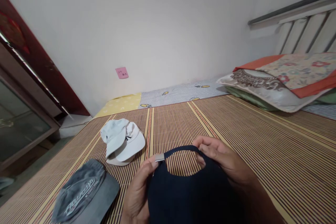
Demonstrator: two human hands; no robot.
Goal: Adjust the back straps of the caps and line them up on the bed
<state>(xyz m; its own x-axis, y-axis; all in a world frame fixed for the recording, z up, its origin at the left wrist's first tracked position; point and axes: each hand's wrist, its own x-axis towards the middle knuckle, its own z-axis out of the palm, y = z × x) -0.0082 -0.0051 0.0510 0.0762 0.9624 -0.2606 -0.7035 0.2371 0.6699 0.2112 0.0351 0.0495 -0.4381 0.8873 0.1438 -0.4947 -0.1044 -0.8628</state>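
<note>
Both my hands hold a dark navy baseball cap (183, 196) with its back opening and strap turned up. My left hand (140, 187) grips it beside the silver metal buckle, the thumb pressed near that buckle. On the other side, my right hand (223, 155) pinches the strap's right end between thumb and fingers. The mat shows through the cap's back opening; its brim is out of sight. Left of my hands lies a grey-blue cap (86, 196) with white lettering. Beyond it sit several white caps (124, 140), overlapping each other.
A striped bamboo mat (178, 122) covers the bed, with patterned cloth (181, 94) along the wall. At the right are stacked pillows (283, 77) below a radiator (307, 31). A pink note (122, 72) is stuck on the wall. A dark red door frame (39, 52) stands at left.
</note>
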